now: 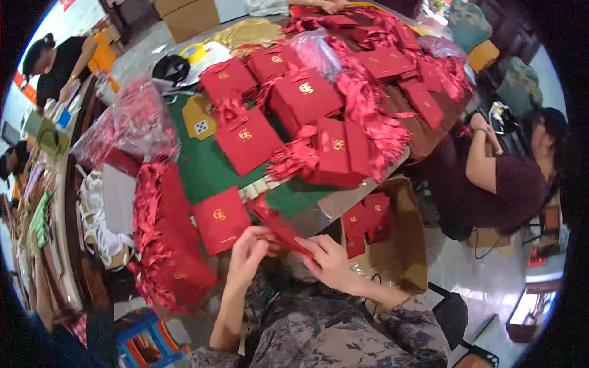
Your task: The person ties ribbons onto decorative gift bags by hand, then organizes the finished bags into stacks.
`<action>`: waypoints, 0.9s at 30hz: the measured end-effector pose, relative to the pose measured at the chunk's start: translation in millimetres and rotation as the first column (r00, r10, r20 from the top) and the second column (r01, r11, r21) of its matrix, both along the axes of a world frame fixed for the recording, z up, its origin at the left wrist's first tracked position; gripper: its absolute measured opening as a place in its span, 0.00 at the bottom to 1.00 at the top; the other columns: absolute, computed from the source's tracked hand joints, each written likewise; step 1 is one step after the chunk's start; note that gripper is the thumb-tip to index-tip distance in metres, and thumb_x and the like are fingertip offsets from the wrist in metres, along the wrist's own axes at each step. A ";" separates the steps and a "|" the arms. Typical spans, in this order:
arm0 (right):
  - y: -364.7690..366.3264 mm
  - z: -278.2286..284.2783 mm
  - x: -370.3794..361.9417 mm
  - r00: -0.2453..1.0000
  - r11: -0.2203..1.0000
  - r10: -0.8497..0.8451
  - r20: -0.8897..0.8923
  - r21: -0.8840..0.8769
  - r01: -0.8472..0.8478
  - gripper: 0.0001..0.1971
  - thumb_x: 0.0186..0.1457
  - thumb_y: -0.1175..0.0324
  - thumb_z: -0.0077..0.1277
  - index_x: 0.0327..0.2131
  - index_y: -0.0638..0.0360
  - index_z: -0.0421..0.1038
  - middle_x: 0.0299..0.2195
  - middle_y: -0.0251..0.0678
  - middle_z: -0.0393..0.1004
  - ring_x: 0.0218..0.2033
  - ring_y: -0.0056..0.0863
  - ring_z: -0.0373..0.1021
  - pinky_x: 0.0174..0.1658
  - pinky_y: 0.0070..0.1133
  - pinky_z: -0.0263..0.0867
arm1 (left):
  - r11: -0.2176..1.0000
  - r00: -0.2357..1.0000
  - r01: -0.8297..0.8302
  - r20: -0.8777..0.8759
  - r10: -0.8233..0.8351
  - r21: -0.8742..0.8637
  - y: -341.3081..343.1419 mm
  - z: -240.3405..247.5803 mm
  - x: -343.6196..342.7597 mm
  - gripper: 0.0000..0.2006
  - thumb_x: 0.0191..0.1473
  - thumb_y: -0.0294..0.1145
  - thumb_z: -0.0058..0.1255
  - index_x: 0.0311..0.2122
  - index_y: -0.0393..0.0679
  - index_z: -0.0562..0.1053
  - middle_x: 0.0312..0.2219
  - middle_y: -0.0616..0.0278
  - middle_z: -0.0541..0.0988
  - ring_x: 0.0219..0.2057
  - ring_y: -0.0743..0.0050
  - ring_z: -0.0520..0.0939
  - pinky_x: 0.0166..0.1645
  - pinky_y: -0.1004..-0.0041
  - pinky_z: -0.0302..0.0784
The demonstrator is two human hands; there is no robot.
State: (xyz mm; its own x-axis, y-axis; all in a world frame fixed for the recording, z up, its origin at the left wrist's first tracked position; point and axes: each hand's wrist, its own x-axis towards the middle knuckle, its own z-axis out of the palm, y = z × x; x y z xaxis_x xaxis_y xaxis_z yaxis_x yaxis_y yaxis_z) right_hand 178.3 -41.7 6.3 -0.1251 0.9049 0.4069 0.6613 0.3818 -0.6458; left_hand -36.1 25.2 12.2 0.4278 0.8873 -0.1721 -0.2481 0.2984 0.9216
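A red gift bag (281,226), seen edge-on and blurred by motion, is held in front of me at the table's near edge. My right hand (328,262) grips its lower right end between thumb and fingers. The curled fingers of my left hand (250,253) close at the bag's left side, and their exact contact is blurred. Just left of it, a flat red gift bag (221,219) with a gold emblem lies on the green tabletop (197,175). Farther off are stacks of red gift bags (305,98) with ribbon handles.
An open cardboard box (402,251) holding red bags stands at my right, below the table. More ribboned bags (169,245) are piled at my left beside a clear plastic sack (138,119). A person (503,178) sits at the right; others work at the left and far side.
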 end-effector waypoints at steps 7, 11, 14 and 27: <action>1.6 -57.7 -8.2 0.474 0.920 -0.337 -0.814 -0.390 -0.017 0.16 0.64 0.67 0.50 0.53 0.62 0.68 0.46 0.32 0.75 0.42 0.20 0.72 0.42 0.21 0.70 | 0.638 0.750 0.158 -0.512 0.419 0.754 -10.9 -14.0 33.4 0.26 0.39 0.30 0.70 0.46 0.40 0.73 0.40 0.53 0.76 0.42 0.54 0.77 0.47 0.63 0.74; -2.6 -89.5 2.3 0.430 0.826 -0.471 -0.770 -0.556 -0.091 0.13 0.66 0.63 0.48 0.49 0.60 0.68 0.39 0.30 0.76 0.37 0.18 0.73 0.40 0.21 0.71 | 0.648 0.598 0.415 -0.728 0.335 0.638 -18.9 -39.3 44.0 0.35 0.37 0.39 0.71 0.52 0.44 0.70 0.51 0.50 0.69 0.53 0.46 0.69 0.56 0.55 0.65; -6.0 -95.2 39.3 0.530 0.768 -0.591 -0.608 -0.625 0.140 0.14 0.65 0.56 0.48 0.41 0.59 0.65 0.29 0.30 0.71 0.27 0.19 0.69 0.26 0.19 0.67 | 0.599 0.579 0.480 -0.745 0.332 0.641 -17.7 -47.0 43.7 0.36 0.39 0.34 0.69 0.56 0.45 0.67 0.52 0.47 0.68 0.54 0.43 0.67 0.57 0.51 0.63; 63.2 -123.9 163.4 0.179 0.670 -0.684 -0.707 -0.511 0.539 0.11 0.65 0.61 0.50 0.37 0.59 0.69 0.29 0.27 0.71 0.30 0.16 0.68 0.32 0.18 0.66 | 0.637 0.576 0.482 -0.765 0.287 0.602 -16.1 -38.5 35.8 0.33 0.40 0.31 0.67 0.55 0.46 0.69 0.53 0.48 0.67 0.55 0.44 0.66 0.58 0.54 0.63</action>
State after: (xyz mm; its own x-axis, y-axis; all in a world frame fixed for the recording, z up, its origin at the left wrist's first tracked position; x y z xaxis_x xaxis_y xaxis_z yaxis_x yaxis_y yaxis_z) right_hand 341.7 21.5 -117.6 0.8001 0.5736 -0.1756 -0.2077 -0.0098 -0.9781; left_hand -0.3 9.1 -26.4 0.5605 0.8110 0.1676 0.6091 -0.5408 0.5801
